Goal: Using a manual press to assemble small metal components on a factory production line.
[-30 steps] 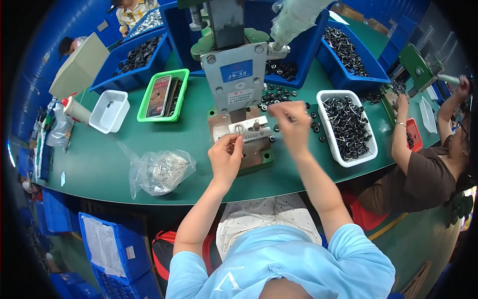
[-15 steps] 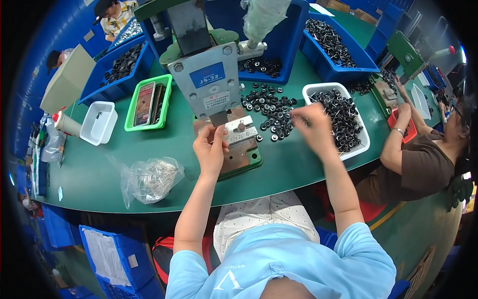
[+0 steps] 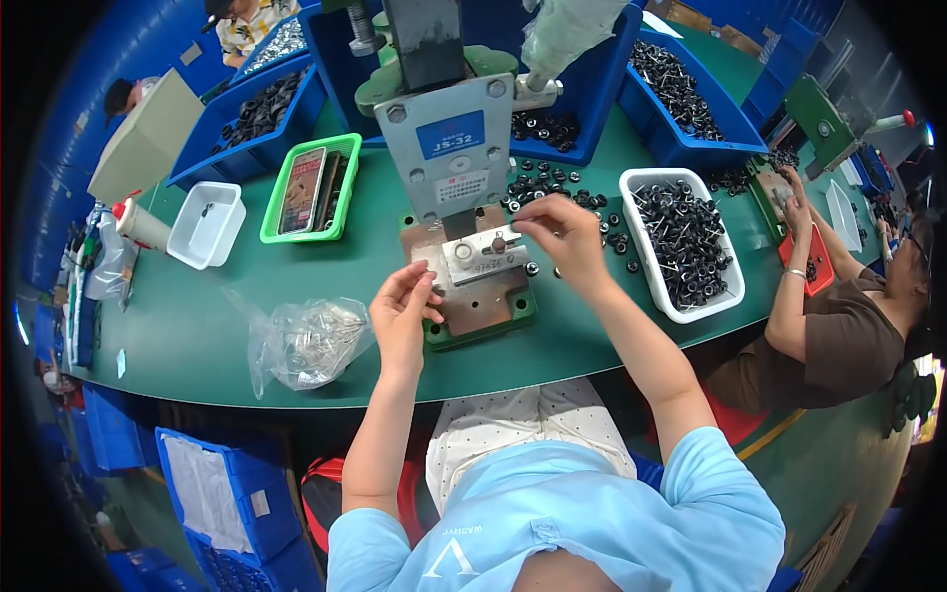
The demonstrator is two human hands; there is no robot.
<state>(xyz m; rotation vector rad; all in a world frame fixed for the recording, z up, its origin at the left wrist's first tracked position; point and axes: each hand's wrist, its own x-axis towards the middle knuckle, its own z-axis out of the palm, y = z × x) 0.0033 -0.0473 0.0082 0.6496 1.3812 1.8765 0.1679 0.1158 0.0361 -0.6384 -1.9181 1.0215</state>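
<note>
A hand press (image 3: 449,148) with a grey front plate stands before me. On its base is a metal fixture block (image 3: 483,259) with a round seat and a small upright peg. My left hand (image 3: 400,314) is just left of the block, its thumb and fingers curled toward each other; anything between them is too small to make out. My right hand (image 3: 564,237) reaches in from the right, thumb and forefinger pinched beside the peg. Whatever that pinch holds is hidden. Behind it lie loose black round caps (image 3: 538,187) with metal centres.
To the right stands a white tray (image 3: 735,286) full of black caps with metal pins. A clear plastic bag (image 3: 316,345) of thin metal pieces lies left. Beyond are a green basket (image 3: 345,197) with a phone, a white container (image 3: 205,225) and blue bins (image 3: 725,153). A co-worker (image 3: 848,326) sits right.
My right hand has moved left from the loose caps to the fixture block. The left hand has drawn back from the block toward me. The whole view has shifted slightly.
</note>
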